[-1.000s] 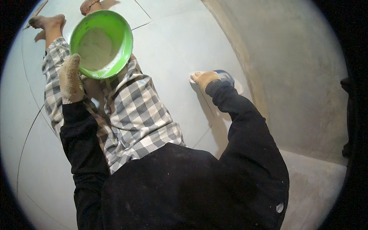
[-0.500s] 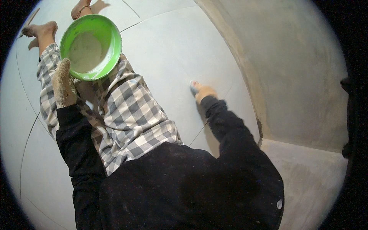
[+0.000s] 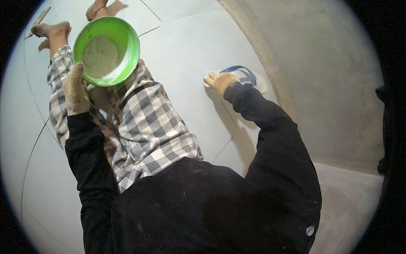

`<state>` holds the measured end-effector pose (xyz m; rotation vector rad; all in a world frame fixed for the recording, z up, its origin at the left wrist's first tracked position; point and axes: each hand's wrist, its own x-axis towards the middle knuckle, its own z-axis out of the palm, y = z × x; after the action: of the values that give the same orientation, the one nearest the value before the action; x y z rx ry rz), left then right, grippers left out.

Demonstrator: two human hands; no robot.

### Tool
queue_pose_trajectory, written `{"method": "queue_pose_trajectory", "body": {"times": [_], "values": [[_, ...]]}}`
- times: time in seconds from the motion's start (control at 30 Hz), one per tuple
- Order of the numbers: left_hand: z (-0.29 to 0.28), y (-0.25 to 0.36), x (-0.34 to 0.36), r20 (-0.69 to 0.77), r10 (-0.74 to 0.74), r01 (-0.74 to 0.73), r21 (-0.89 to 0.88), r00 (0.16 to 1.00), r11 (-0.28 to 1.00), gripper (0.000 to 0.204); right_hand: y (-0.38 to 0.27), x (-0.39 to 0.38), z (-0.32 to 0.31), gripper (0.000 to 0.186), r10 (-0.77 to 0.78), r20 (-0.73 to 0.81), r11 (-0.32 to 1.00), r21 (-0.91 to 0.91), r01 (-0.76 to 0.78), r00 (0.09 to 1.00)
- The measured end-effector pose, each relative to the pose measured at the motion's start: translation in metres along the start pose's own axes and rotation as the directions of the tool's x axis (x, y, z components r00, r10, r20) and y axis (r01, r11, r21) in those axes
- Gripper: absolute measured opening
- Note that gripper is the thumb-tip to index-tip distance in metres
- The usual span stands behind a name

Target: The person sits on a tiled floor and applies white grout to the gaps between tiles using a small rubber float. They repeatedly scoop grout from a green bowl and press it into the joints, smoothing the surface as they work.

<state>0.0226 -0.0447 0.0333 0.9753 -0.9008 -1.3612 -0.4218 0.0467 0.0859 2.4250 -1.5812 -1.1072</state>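
My left hand [image 3: 77, 89], in a cream knit glove, is closed on the near-left rim of a green bowl [image 3: 133, 59] that holds a pale, creamy paste. The bowl rests over my checked trouser legs [image 3: 148, 114]. To the right, my right hand [image 3: 221, 83], in a glove with fingertips showing, is closed on a white flip-flop [image 3: 258, 84] with a blue strap, low over the white tiled floor. The underside of the flip-flop is hidden.
The tiled floor [image 3: 186, 51] has thin dark joint lines. A plain grey wall [image 3: 334, 93] runs along my right, meeting another grey surface [image 3: 342, 199] at lower right. My bare feet [image 3: 57, 31] are at upper left, beside a small flat tool [image 3: 39, 20].
My right hand swept toward me, blurred half a second ago, then went back up and left with the flip-flop. The bowl and left hand shifted only slightly with the view.
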Motion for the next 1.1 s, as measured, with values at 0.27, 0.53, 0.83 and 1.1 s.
{"method": "queue_pose_trajectory", "body": {"times": [0.27,0.53,0.83,1.1], "values": [[-0.003,-0.002,-0.001,-0.044,-0.028,0.026,-0.041,0.999,0.999,0.046,-0.017,-0.037,0.035,0.037,0.089,0.264,0.985,0.116,-0.124,0.96],[0.003,0.0,0.0,-0.076,-0.051,0.044,-0.087,0.996,0.995,0.048,0.021,-0.1,0.059,0.047,0.117,0.594,0.823,0.391,-0.413,0.796],[0.008,0.002,-0.005,-0.114,-0.053,0.051,-0.02,0.992,0.998,0.051,-0.062,-0.07,0.085,0.048,0.457,0.498,0.631,0.402,-0.663,0.737],[0.01,0.004,-0.002,-0.062,-0.052,0.053,0.011,0.997,0.999,0.053,-0.015,-0.092,0.045,0.037,0.241,0.212,0.941,0.189,-0.281,0.947]]}}
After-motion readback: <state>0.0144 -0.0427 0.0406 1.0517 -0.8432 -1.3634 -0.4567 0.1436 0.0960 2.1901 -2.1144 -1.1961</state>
